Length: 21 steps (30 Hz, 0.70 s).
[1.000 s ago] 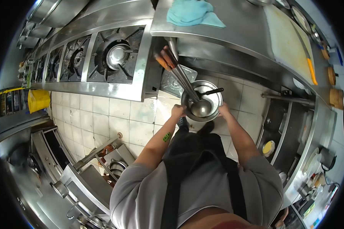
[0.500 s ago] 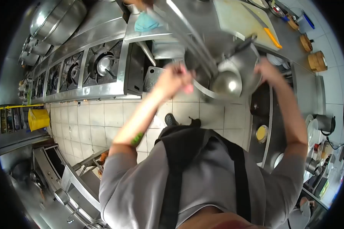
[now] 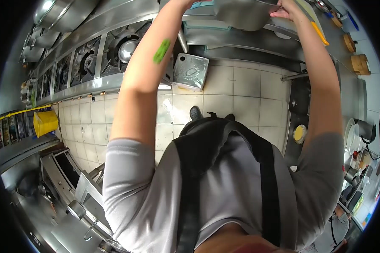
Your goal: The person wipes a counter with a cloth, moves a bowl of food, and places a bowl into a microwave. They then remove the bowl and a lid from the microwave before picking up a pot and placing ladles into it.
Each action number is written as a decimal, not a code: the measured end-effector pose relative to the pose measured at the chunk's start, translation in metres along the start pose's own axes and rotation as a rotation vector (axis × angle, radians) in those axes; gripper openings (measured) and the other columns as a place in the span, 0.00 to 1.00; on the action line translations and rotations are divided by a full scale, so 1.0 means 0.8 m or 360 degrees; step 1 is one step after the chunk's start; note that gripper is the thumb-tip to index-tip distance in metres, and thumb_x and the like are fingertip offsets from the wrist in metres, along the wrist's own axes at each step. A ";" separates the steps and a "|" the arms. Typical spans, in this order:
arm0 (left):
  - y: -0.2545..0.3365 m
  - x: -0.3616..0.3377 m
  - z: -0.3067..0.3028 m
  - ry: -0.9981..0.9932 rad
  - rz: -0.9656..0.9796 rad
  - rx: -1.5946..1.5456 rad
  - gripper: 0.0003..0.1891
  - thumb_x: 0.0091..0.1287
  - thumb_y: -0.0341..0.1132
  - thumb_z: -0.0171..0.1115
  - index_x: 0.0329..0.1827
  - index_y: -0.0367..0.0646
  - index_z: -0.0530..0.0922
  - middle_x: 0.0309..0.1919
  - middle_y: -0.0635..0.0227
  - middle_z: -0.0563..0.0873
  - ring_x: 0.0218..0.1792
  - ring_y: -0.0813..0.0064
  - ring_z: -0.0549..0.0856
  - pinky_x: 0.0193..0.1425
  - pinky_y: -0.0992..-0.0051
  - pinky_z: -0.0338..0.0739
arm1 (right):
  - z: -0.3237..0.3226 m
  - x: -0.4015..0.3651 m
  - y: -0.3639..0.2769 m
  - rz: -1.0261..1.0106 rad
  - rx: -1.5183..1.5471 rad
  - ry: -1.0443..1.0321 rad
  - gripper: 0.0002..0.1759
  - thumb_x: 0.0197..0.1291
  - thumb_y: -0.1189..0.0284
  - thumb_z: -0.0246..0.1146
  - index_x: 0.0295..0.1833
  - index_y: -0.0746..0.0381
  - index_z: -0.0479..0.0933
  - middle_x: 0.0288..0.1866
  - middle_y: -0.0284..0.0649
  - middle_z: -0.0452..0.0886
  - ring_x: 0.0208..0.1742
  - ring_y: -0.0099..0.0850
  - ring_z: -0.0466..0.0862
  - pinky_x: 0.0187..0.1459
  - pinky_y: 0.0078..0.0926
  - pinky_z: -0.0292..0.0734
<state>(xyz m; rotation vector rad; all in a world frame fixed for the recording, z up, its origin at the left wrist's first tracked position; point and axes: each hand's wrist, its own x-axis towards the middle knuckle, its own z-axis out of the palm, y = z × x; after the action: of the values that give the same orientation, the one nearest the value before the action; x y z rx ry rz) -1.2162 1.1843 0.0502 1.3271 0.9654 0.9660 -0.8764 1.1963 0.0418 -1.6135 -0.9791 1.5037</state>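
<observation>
My right hand (image 3: 288, 10) is closed on the right edge of a large metal bowl (image 3: 245, 17), at the top of the view. Only the outside of the bowl shows; its inside and far rim are cut off. My left hand (image 3: 182, 3) reaches to the top edge, left of the bowl, near a turquoise cloth (image 3: 203, 4). Its fingers are out of frame, so their hold is hidden. Right of my right hand, an orange-handled knife (image 3: 320, 33) lies along a cutting board (image 3: 311, 16).
A gas range with several burners (image 3: 128, 50) runs along the left. A square metal container (image 3: 191, 71) stands on the tiled floor below the bowl. A yellow bucket (image 3: 45, 123) is far left. Wooden containers (image 3: 360, 64) line the right-hand counter. Another person (image 3: 331, 225) is partly visible at lower right.
The bowl has moved forward, toward the top edge, with my right hand on it. My left hand has reached forward too. The ladle-like utensil seen in the bowl is out of view.
</observation>
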 end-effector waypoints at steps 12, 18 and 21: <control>-0.124 -0.383 -0.230 0.0449 -0.0485 0.0028 0.16 0.65 0.37 0.48 0.51 0.37 0.71 0.38 0.64 0.80 0.40 0.77 0.79 0.46 0.78 0.71 | 0.041 0.011 -0.017 -0.0033 -0.0114 0.0508 0.21 0.52 0.68 0.44 0.45 0.74 0.69 0.32 0.59 0.76 0.29 0.48 0.80 0.27 0.36 0.81; -0.199 -0.523 -0.257 0.0962 -0.0795 0.0020 0.17 0.64 0.41 0.50 0.49 0.39 0.73 0.36 0.66 0.81 0.37 0.78 0.79 0.44 0.77 0.71 | 0.062 0.011 -0.022 -0.0105 -0.0122 0.0545 0.22 0.53 0.63 0.47 0.48 0.68 0.69 0.33 0.55 0.77 0.29 0.43 0.80 0.27 0.34 0.81; -0.220 -0.588 -0.258 0.1102 -0.0969 -0.0022 0.17 0.64 0.41 0.50 0.50 0.39 0.72 0.39 0.63 0.81 0.39 0.75 0.79 0.45 0.76 0.72 | 0.071 0.002 -0.028 -0.0150 -0.0158 0.0597 0.23 0.51 0.61 0.50 0.48 0.66 0.70 0.33 0.53 0.77 0.30 0.42 0.80 0.27 0.33 0.81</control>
<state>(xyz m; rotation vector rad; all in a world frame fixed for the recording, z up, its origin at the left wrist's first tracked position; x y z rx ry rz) -1.5589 0.8015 -0.1239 0.5915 1.7546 0.9459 -0.9344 1.2081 0.0570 -1.8092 -0.9118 1.0519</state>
